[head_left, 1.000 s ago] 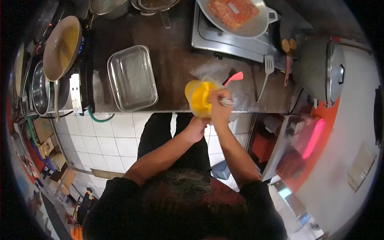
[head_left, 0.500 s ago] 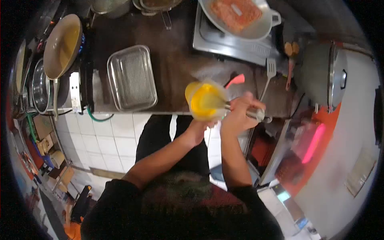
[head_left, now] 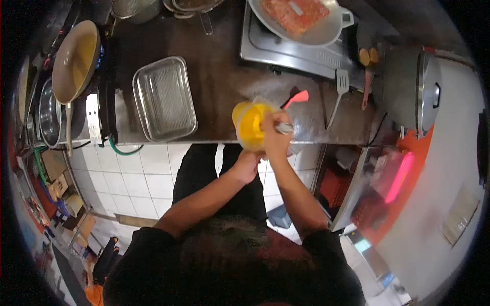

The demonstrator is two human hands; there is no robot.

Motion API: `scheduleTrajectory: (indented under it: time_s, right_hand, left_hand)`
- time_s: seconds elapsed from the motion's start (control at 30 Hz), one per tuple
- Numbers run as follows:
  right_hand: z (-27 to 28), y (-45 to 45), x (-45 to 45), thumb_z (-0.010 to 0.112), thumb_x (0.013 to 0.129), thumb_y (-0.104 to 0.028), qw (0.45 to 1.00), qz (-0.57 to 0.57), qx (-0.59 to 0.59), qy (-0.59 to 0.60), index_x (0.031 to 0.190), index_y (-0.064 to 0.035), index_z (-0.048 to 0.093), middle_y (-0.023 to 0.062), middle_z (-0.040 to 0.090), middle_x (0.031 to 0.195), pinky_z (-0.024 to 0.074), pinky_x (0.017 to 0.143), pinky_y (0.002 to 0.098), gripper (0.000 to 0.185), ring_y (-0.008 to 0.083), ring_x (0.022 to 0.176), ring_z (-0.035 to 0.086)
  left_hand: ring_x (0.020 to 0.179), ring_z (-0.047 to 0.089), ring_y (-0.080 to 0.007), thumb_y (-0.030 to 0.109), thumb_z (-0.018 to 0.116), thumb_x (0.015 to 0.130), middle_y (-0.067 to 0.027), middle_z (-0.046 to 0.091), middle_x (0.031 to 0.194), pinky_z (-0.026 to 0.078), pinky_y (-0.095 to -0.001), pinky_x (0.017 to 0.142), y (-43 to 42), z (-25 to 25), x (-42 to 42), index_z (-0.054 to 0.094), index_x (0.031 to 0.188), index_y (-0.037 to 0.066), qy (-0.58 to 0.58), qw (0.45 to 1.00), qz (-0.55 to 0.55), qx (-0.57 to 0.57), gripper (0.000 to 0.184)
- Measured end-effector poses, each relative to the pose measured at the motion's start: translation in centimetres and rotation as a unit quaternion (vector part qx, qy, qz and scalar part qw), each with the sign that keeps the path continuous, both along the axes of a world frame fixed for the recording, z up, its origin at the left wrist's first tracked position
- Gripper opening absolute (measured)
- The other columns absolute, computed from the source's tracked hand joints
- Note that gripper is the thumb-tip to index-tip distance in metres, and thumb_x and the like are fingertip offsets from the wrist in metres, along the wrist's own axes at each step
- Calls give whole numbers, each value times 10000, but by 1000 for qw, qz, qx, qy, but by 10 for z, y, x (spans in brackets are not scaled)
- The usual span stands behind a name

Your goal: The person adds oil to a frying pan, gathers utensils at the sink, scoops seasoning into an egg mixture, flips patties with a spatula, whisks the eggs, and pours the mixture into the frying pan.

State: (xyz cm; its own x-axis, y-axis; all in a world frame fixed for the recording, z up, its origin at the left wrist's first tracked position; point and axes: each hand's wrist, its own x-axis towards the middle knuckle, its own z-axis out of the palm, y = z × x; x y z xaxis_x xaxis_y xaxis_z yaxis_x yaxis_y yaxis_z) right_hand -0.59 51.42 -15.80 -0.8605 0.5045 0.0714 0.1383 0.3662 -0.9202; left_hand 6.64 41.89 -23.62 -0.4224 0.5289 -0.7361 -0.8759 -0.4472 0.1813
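At the counter's front edge, my left hand [head_left: 248,166] grips a clear container [head_left: 245,127] holding bright yellow liquid. My right hand [head_left: 276,133] is closed on the metal handle of a whisk [head_left: 284,128]; its lower part is hidden over the container and blurred. Just behind them lies a tool with a pink end [head_left: 298,97]. To the left stands a rectangular glass dish [head_left: 166,99] with nothing in it. A slotted spatula [head_left: 341,84] rests on the counter to the right.
A tan pan [head_left: 76,61] with yellowish liquid sits over a blue flame at the left. A white pan [head_left: 316,36] with packaged reddish meat [head_left: 293,14] sits on a silver stove [head_left: 286,53]. A large lidded pot [head_left: 403,92] stands right. Sieves [head_left: 196,5] lie at the back.
My right hand swung out to the right with the whisk half a second ago and is now back over the container. The container stays in my left hand. The view has shifted slightly.
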Motion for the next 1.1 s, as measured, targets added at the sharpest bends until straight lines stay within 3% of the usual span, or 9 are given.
scheduleTrajectory:
  time_s: [0.13, 0.2, 0.33, 0.57, 0.73, 0.8, 0.93, 1.0, 1.1]
  right_hand:
    - [17, -19, 16, 638, 854, -33, 872, -427, -182, 156, 715, -55, 525, 34, 541, 699, 476, 686, 292, 180, 132, 692, 525]
    - [-44, -5, 25, 579, 798, 56, 992, -83, 60, 80, 757, -65, 496, -6, 472, 622, 424, 568, 221, 152, 84, 586, 464]
    - [8, -16, 14, 603, 831, 19, 932, -345, -40, 99, 748, -78, 490, 4, 516, 707, 445, 620, 270, 170, 107, 646, 497]
    - [-45, 0, 42, 624, 788, 55, 999, -20, -2, 44, 856, -43, 567, 58, 578, 901, 471, 811, 314, 133, 168, 893, 569]
    - [18, -18, 28, 632, 854, -29, 920, -303, -206, 141, 746, -71, 503, -4, 512, 733, 427, 617, 237, 174, 80, 654, 485]
    - [-50, -6, 37, 621, 848, -20, 991, -70, -95, -66, 736, -70, 502, -3, 522, 745, 418, 622, 228, 171, 85, 647, 484]
    - [21, -21, 7, 629, 828, -19, 925, -363, 17, 110, 822, -70, 542, 20, 556, 785, 449, 651, 246, 101, 109, 631, 506]
    - [-25, -1, 17, 621, 845, -29, 990, -87, 85, 74, 840, -55, 535, 23, 557, 779, 462, 628, 254, 90, 114, 629, 517]
    - [40, -17, -5, 616, 843, -15, 924, -329, -147, 128, 780, -72, 496, 22, 534, 727, 460, 612, 268, 147, 96, 635, 511]
  left_hand:
    - [783, 497, -74, 196, 609, 843, 57, 585, 912, 356, -257, 677, -1, -12, 9, 586, 1086, 130, 64, 997, -42, 19, 253]
    - [906, 585, -131, 243, 576, 911, 7, 626, 1042, 448, -316, 799, -2, -17, 9, 524, 1233, 109, 14, 999, -18, 26, 352]
    - [923, 583, -134, 148, 651, 811, 20, 628, 1084, 433, -299, 801, -4, -14, 10, 554, 1167, 71, 94, 994, -14, 57, 377]
    - [956, 563, -105, 146, 566, 878, 17, 614, 1069, 430, -290, 809, -6, 11, 8, 553, 1184, 110, 78, 996, -41, 19, 308]
    - [958, 551, -86, 192, 560, 906, 41, 607, 1076, 404, -263, 822, 0, -14, 12, 534, 1211, 123, 107, 993, -17, 42, 314]
    - [969, 552, -97, 211, 581, 892, 28, 606, 1084, 403, -271, 832, -4, 1, 1, 519, 1241, 122, 128, 990, -19, 56, 365]
    - [856, 532, -85, 148, 594, 828, 48, 602, 993, 364, -258, 698, -3, 11, 1, 586, 1112, 123, 94, 994, 22, 41, 285]
    - [834, 517, -91, 144, 584, 832, 50, 596, 988, 356, -255, 702, -3, -3, 3, 576, 1118, 118, 60, 997, -41, -1, 288]
    - [772, 507, -75, 170, 560, 851, 50, 592, 876, 340, -249, 659, 5, 34, -15, 582, 1074, 120, 77, 996, 6, -55, 229]
